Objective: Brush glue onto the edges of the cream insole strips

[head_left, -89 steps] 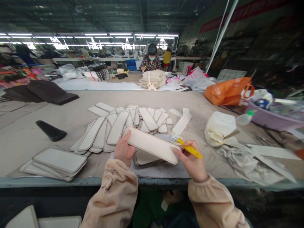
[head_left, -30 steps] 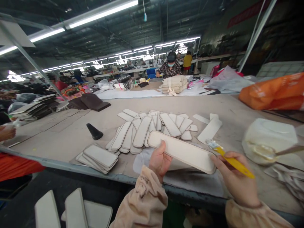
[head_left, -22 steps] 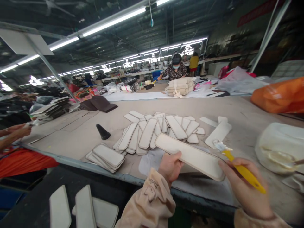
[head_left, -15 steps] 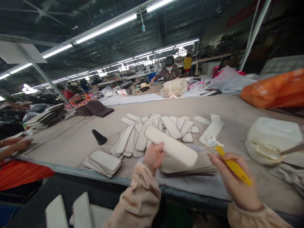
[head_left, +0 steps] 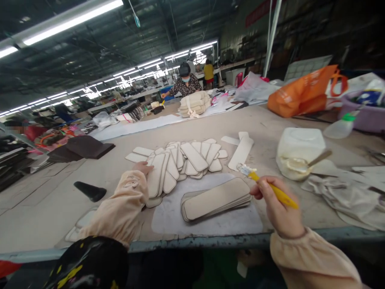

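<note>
My left hand [head_left: 143,167] rests at the left side of a spread pile of off-white rounded strips [head_left: 194,156]. Its fingers look stretched out against the edge of a strip, partly blurred. In my right hand [head_left: 278,206] is a yellow-handled brush [head_left: 281,194], its bristles coated with white paste and pointing left. Below the brush, a fanned stack of beige strips [head_left: 216,199] lies on a white sheet [head_left: 168,222]. Two or three separate strips [head_left: 241,151] lie crossed just beyond the bristles.
A cut-open white jug [head_left: 300,146] with paste and a stick stands right, beside crumpled cloth [head_left: 345,196]. Behind are an orange bag [head_left: 300,94] and purple basin [head_left: 363,114]. A black cone-shaped object [head_left: 90,191] lies left. A co-worker [head_left: 185,82] is across the table.
My left hand has moved left to the pile, and the strip it held is no longer lifted. My right hand still grips the brush. The view has swung right.
</note>
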Demonstrator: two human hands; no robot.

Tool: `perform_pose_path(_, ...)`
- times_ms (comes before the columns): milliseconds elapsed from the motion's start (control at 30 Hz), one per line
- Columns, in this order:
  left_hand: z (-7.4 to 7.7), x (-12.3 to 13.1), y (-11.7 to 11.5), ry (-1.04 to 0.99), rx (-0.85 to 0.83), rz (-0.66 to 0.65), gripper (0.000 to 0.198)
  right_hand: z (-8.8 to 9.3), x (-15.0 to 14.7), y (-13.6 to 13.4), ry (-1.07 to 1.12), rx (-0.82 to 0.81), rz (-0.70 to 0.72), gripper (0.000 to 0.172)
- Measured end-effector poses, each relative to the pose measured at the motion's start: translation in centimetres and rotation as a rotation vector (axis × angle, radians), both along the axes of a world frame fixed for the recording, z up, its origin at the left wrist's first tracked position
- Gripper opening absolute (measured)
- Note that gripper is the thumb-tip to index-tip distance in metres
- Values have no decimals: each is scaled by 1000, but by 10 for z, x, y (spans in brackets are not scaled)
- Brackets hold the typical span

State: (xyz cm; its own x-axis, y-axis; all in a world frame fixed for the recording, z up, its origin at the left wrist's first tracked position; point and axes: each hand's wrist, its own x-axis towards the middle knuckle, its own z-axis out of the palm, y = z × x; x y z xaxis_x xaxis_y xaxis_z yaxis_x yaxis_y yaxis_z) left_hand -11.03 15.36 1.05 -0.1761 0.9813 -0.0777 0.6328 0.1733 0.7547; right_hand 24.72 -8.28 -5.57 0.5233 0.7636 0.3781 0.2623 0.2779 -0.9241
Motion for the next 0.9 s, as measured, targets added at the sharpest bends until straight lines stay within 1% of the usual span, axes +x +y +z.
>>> perform_pose_path(67, -2, 9, -14, 88, 28, -24, 54, -3, -1, 2, 30, 2, 35, 25)
perform_pose_path(133, -6, 24, -44, 140, 47, -134, 62, -5, -5, 3, 68, 5, 85, 29)
perform_pose_path(167, -10, 33, -64, 154, 50, -222, 67, -6, -8, 3, 85, 3, 108, 31)
perform_pose_path(200, -15, 43, -86, 223, 64, -401, 77, -6, -12, 3, 101, -3, 133, 33)
perform_pose_path(233, -21, 52, -109, 272, 58, -543, 85, -6, -17, 3, 118, -12, 159, 35)
perform_pose_path(267, -29, 60, -129, 306, 27, -633, 91, -5, -22, 3, 138, -26, 189, 36)
perform_pose_path(333, -45, 72, -161, 361, -45, -672, 99, -4, -35, 3, 172, -71, 267, 39)
perform_pose_path(367, -53, 75, -172, 374, -70, -663, 100, -3, -42, 3, 187, -101, 304, 40)
perform_pose_path(433, -64, 78, -181, 379, -88, -636, 98, -2, -56, 4, 199, -158, 353, 42)
perform_pose_path(500, -71, 76, -180, 360, -79, -621, 94, -3, -68, 6, 174, -201, 370, 41)
perform_pose_path(600, -74, 73, -174, 311, -61, -602, 92, -4, -82, 11, 83, -261, 375, 38)
perform_pose_path(767, -78, 71, -172, 230, -5, -588, 105, -9, -103, 20, -4, -319, 405, 37)
perform_pose_path(900, -81, 70, -172, 214, -7, -580, 112, -14, -114, 22, -59, -361, 426, 34)
